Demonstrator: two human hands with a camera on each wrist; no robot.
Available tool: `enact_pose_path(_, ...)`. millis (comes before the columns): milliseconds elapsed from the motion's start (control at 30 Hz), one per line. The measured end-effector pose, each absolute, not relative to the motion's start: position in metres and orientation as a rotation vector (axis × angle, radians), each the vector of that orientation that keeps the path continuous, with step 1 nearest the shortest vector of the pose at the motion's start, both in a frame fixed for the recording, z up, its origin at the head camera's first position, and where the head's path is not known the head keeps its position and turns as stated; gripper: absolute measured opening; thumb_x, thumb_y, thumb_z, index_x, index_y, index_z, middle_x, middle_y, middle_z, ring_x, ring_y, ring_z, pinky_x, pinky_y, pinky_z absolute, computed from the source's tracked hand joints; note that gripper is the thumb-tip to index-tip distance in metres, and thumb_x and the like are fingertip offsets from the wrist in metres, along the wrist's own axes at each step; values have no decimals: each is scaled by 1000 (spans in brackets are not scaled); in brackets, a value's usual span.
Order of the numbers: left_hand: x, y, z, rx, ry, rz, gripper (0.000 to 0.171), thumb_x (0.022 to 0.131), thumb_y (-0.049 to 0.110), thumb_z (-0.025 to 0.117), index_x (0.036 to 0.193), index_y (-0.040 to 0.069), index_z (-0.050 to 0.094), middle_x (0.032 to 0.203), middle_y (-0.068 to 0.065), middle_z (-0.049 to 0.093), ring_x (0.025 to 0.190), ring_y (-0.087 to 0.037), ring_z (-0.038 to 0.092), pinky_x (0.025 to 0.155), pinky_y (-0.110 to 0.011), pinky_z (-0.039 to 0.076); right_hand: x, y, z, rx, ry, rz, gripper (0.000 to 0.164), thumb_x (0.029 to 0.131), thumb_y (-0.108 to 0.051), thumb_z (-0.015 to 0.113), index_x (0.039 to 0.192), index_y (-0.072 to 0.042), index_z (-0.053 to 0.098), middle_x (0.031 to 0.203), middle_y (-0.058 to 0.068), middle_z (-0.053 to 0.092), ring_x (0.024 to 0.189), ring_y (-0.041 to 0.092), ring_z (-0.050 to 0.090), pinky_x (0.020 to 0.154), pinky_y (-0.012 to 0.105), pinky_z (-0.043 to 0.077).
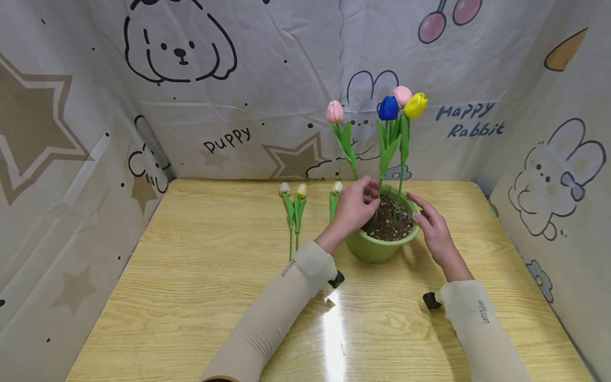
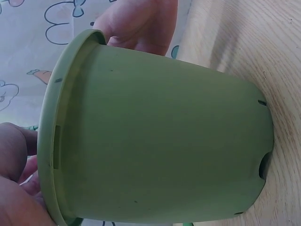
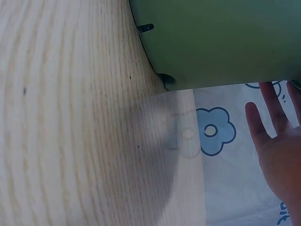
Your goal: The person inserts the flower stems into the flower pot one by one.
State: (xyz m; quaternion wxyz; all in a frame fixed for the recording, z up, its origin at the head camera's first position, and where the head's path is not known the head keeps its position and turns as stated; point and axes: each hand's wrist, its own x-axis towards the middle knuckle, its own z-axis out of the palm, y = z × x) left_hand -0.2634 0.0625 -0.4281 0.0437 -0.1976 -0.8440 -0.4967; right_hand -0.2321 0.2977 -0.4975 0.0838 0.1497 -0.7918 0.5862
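A green flowerpot filled with dark, speckled soil stands on the table. Artificial tulips rise from it: a blue tulip, a yellow tulip and a pink tulip behind them. Another pink tulip leans left, its lower stem hidden behind my left hand. Over the pot's left rim, that hand's curled thumb and fingers pinch around a stem; which tulip it belongs to is unclear. My right hand rests with extended fingers against the right rim.
Left of the pot lie a pale pink tulip, a pale yellow tulip and a white tulip, partly covered by my left arm. Printed cloth encloses the wooden table at the back and sides.
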Motion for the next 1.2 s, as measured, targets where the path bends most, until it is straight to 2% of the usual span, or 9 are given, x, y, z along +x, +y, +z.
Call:
enact_pose_path(300,-259,56,-428,-639,-2583,-1461,34,96,6,71,130,11,68,109,-4,75,93,-16,75,78,-16,59,-233,296,-497,456,-2357,1757,48,113,-17,39,158,0,37,162,29,34,128,-9,49,103,5,43)
enact_pose_path(533,-247,36,-425,-680,-2550,-1484,35,98,6,70,132,13,67,113,-5,74,94,-16,74,75,-17,60,-232,295,-498,454,-2358,1762,48,113,-19,39,158,0,37,163,25,35,128,-10,49,103,5,43)
enact_pose_path(767,-234,2,-422,-721,-2502,-1512,33,98,6,70,130,11,68,116,-9,73,96,-21,74,72,-20,61,-232,295,-498,455,-2366,1752,48,113,-18,40,158,-1,38,163,24,36,128,-9,49,103,5,43)
enact_pose_path(933,-228,-30,-422,-653,-2430,-1593,31,98,5,70,128,11,69,113,-9,74,95,-22,74,77,-26,64,-231,296,-498,443,-2367,1751,48,113,-17,40,158,-2,38,163,22,37,127,-8,50,103,5,43)
enact_pose_path(1033,-227,-51,-423,-590,-2384,-1660,29,97,5,71,126,10,70,112,-9,73,95,-24,73,82,-34,65,-231,296,-498,439,-2364,1755,48,113,-17,40,158,-2,38,164,21,37,128,-8,49,104,5,43)
enact_pose_path(1100,-228,-64,-423,-557,-2355,-1697,29,97,5,71,126,9,70,112,-13,73,95,-26,73,85,-39,65,-231,297,-497,436,-2361,1756,48,113,-17,40,158,-2,38,164,21,37,128,-8,49,104,5,43)
enact_pose_path(1200,-230,-83,-427,-500,-2327,-1762,29,97,4,71,125,8,69,113,-17,72,96,-27,73,85,-39,64,-231,297,-497,435,-2359,1755,48,113,-18,40,158,-2,38,164,21,37,129,-9,48,104,5,43)
